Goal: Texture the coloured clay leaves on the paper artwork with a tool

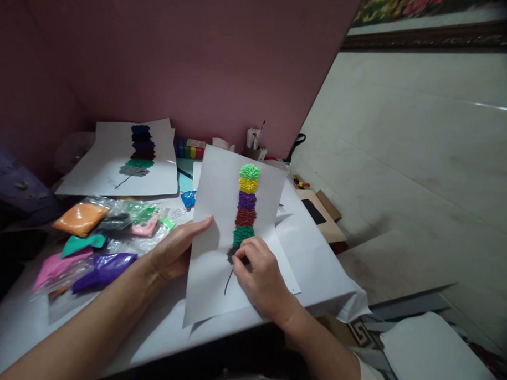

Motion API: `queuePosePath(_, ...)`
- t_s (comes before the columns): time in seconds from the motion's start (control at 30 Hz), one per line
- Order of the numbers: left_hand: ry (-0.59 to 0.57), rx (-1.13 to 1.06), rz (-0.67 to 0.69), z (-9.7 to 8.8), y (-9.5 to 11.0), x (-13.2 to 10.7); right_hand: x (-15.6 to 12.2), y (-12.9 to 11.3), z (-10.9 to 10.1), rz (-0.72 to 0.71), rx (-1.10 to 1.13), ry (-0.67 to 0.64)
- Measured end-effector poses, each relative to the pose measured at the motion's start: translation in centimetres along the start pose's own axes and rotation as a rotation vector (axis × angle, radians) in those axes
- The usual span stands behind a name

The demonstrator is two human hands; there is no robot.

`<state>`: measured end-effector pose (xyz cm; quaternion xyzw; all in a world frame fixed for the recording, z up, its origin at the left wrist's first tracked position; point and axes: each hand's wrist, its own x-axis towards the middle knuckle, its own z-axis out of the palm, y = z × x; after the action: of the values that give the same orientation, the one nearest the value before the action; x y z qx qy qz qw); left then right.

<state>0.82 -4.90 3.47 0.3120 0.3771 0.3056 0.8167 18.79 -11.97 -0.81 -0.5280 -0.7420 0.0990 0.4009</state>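
Ruffled bands (248,201) stacked in a column on a smooth paper sheet (212,197)
Above the white table (318,260), the left hand (176,252) clasps the tilted sheet's left edge, thumb on top; the right hand's (260,273) fingertips pinch together at the grubby-grey, crinkled lowest band (231,254), whether gripping any material one cannot tell.

The person's left hand (178,249) and right hand (260,273) are bare, with slender fingers and narrow wrists, the left forearm (95,323) uncovered to the view's lower left corner and the right forearm (317,334) uncovered to where a plain, pale off-white sleeve (370,373) begins.
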Motion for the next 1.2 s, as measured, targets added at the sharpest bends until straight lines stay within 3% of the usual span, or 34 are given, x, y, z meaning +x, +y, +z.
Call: queuePosePath(1.2, 0.061, 0.011, -0.002, 0.4, -0.09, -0.02, 0.01, 0.16, 0.16, 0.0, 0.002, -0.025)
